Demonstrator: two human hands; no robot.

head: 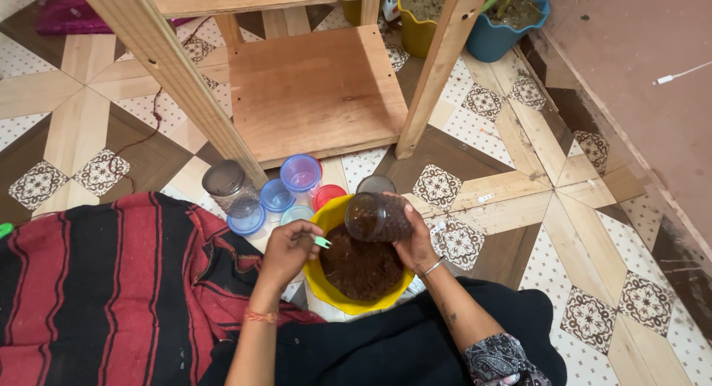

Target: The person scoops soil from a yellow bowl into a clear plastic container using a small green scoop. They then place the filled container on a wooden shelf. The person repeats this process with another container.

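Wooden shelf unit [315,89] at 12 o'clock, legs splayed over patterned tile floor [512,186]. Yellow pot [417,26] and blue planter [504,22] (both holding soil) at 1 o'clock. White cable [678,74] at 2 o'clock. Red-and-black striped blanket [96,289] at 8 o'clock. Magenta mat [63,17] at 11 o'clock.

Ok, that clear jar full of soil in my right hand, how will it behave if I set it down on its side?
The jar looks round-sided, so on the smooth tiled floor it would probably roll. Packed with dark soil, it is likely heavy for its size. Its mouth seems open over the yellow bowl, so soil could spill.
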